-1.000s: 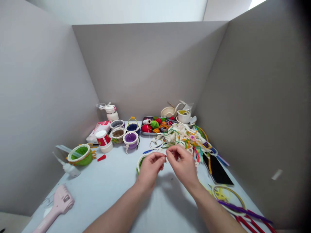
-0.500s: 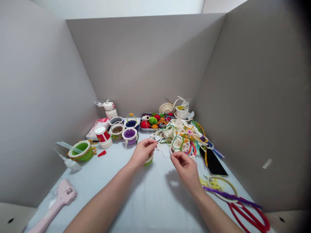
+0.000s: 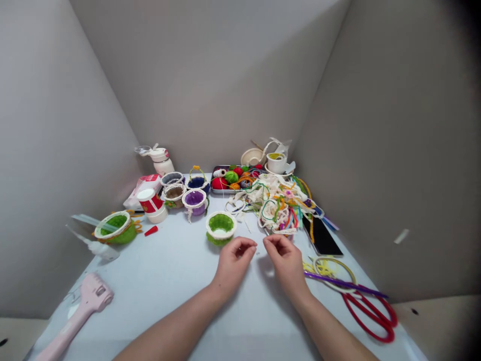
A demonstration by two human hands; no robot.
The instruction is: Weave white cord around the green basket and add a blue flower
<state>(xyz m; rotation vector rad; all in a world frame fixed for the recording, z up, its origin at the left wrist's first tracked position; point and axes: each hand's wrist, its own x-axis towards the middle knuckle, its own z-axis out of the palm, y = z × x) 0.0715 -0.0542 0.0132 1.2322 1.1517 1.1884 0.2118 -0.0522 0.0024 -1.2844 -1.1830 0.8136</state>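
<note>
My left hand (image 3: 235, 261) and my right hand (image 3: 286, 261) face each other low over the table, a small gap between their fingertips. Thumb and forefinger are pinched together on both; whatever lies in either pinch is too small to make out. Just beyond my left hand stands a small green basket (image 3: 221, 240) with a white braided rim, apart from the fingers. Behind my right hand spreads a tangled heap of yarn and cord scraps (image 3: 276, 213). A thin, light strand (image 3: 247, 224) lies on the table between basket and heap.
Several small baskets (image 3: 194, 204) stand at the back left near a red-and-white cup (image 3: 151, 203). A tray of yarn balls (image 3: 232, 178) is at the back. Right: a phone (image 3: 323, 238) and red-handled scissors (image 3: 372, 313). Left: a pink glue gun (image 3: 95, 293) and another green basket (image 3: 122, 233).
My left hand has come back towards me and to the right, near my right hand, uncovering the green basket. My right hand stays pinched in about the same place. The view has tilted down slightly.
</note>
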